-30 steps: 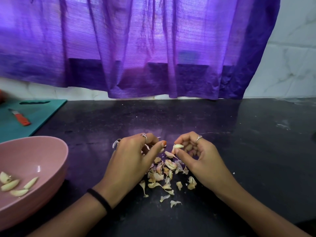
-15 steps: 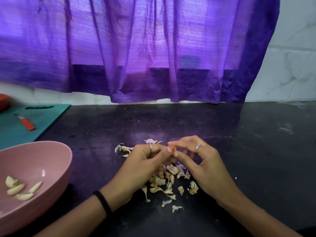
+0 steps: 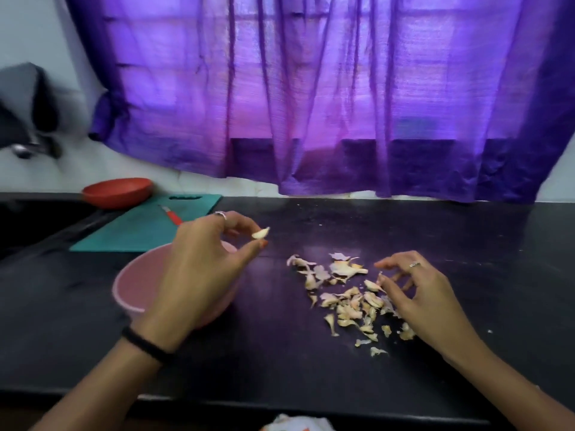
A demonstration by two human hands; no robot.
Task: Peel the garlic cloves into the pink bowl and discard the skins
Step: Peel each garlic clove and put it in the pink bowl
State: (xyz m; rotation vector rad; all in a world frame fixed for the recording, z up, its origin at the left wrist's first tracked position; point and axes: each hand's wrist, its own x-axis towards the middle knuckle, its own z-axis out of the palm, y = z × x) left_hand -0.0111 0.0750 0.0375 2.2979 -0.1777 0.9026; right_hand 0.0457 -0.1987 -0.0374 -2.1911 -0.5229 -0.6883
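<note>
My left hand hovers over the pink bowl and pinches a pale peeled garlic clove between thumb and fingertips, just past the bowl's right rim. The hand hides most of the bowl's inside. A pile of garlic skins lies on the black counter to the right. My right hand rests at the right side of that pile, fingers loosely curled, fingertips touching the skins; I cannot tell whether it holds a piece.
A teal cutting board with a red-handled knife lies behind the bowl, and a red bowl stands at the back left. A purple curtain hangs over the counter's back edge. The counter's front edge is near.
My left hand has left the pile and carried the clove left, over the pink bowl. My right hand has dropped onto the skins. The view has swung left and up.
</note>
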